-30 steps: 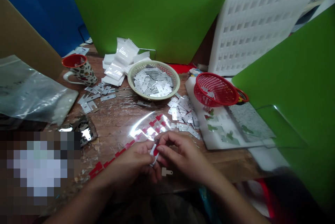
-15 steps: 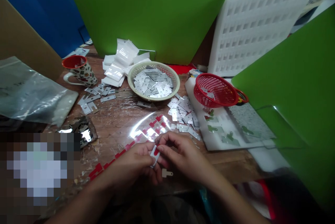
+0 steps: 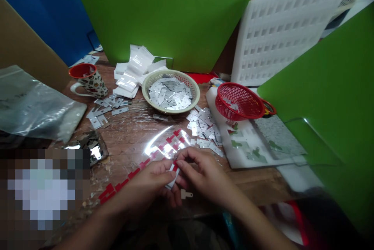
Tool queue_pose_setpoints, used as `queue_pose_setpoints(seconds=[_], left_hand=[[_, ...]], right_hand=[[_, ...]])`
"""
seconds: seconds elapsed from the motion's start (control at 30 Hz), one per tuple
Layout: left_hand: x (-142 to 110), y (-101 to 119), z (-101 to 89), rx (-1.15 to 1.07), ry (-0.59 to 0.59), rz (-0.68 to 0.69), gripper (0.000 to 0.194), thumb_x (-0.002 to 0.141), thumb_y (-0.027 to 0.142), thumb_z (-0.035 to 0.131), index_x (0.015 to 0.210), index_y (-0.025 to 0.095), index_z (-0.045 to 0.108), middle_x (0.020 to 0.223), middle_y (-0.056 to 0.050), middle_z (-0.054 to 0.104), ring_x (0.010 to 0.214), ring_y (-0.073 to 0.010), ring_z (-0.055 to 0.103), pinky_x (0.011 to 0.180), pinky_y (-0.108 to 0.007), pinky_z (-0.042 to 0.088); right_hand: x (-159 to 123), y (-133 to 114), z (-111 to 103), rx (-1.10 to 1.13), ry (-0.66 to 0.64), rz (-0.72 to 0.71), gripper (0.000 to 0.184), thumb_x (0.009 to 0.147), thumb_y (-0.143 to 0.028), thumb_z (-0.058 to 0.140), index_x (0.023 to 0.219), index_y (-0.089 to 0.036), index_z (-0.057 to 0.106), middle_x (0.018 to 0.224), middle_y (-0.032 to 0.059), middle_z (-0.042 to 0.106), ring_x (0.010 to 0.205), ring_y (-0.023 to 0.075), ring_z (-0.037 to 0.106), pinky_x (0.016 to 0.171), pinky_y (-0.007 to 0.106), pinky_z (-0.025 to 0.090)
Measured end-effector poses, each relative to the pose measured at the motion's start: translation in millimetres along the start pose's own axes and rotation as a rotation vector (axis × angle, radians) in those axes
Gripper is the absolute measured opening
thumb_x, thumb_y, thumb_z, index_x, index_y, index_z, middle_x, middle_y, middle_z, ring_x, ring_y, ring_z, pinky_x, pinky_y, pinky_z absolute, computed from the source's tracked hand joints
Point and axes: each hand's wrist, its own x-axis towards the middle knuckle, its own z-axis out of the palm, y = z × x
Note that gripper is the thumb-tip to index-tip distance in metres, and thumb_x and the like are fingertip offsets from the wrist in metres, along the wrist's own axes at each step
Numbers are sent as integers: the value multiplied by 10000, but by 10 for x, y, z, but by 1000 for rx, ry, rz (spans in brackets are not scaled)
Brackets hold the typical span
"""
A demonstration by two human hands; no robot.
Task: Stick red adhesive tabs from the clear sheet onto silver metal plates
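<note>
Close to the table's front edge, my left hand (image 3: 156,174) grips a small flat plate (image 3: 172,182) between thumb and fingers. A red adhesive-looking piece (image 3: 175,167) lies on the plate's upper part. My right hand (image 3: 201,166) is closed at that end, thumb and forefinger pinching at the red piece; its fingertips partly hide it. Below the hands lies a pale tab-shaped piece (image 3: 186,194) with a small hole. Beneath and beyond my left hand spreads a clear sheet (image 3: 154,141) bearing rows of red T-shaped pieces (image 3: 133,174).
A cream basket (image 3: 197,100) full of metal plates stands beyond the hands, with loose plates (image 3: 201,123) beside it. To the right, a red basket (image 3: 239,111) sits on white foam (image 3: 230,158). A mug (image 3: 97,86) and plastic bag (image 3: 37,102) are left.
My left thumb has shifted up the plate, onto the lower part of the red piece, and less red shows. Both hands otherwise stay in place; the view shifts slightly.
</note>
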Motion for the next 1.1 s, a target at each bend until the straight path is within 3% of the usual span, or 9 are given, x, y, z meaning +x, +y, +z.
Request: queue_pose_setpoints(seconds=[0.23, 0.53, 0.7, 0.9, 1.1], left_hand=[[-1, -28, 18, 34, 30, 28, 205, 865, 327, 543, 885, 124, 557, 720, -38, 619, 562, -123, 614, 508, -215, 456], [37, -54, 57, 54, 86, 34, 200, 893, 285, 477, 1000, 125, 532, 636, -40, 637, 555, -138, 617, 539, -240, 461], [35, -81, 57, 50, 97, 46, 157, 890, 288, 489, 905, 139, 536, 632, -33, 634, 552, -136, 616, 539, -241, 466], [46, -110, 68, -1, 118, 85, 168, 896, 286, 489, 938, 131, 539, 635, -38, 644, 542, -129, 611, 548, -242, 480], [60, -113, 30, -5, 110, 103, 175, 896, 284, 508, 945, 124, 560, 650, -38, 652, 541, -118, 607, 545, -231, 485]], right_hand=[[-27, 33, 103, -177, 156, -155, 88, 864, -133, 535, 839, -208, 573, 810, 13, 613, 759, 151, 568, 705, 272, 430], [-63, 67, 195, -342, 316, -285, 98, 849, -104, 533, 820, -189, 570, 817, 31, 634, 778, 178, 579, 746, 320, 434], [-75, 75, 220, -460, 379, -386, 109, 851, -95, 546, 891, -171, 613, 957, 71, 681, 919, 213, 618, 892, 391, 421], [-71, 50, 235, -527, 419, -411, 141, 873, -109, 532, 940, -159, 645, 1020, 92, 698, 953, 216, 629, 943, 418, 399], [-135, -21, 207, -637, 362, -378, 209, 878, -145, 510, 1025, -184, 653, 1125, 86, 679, 975, 225, 623, 972, 438, 347]])
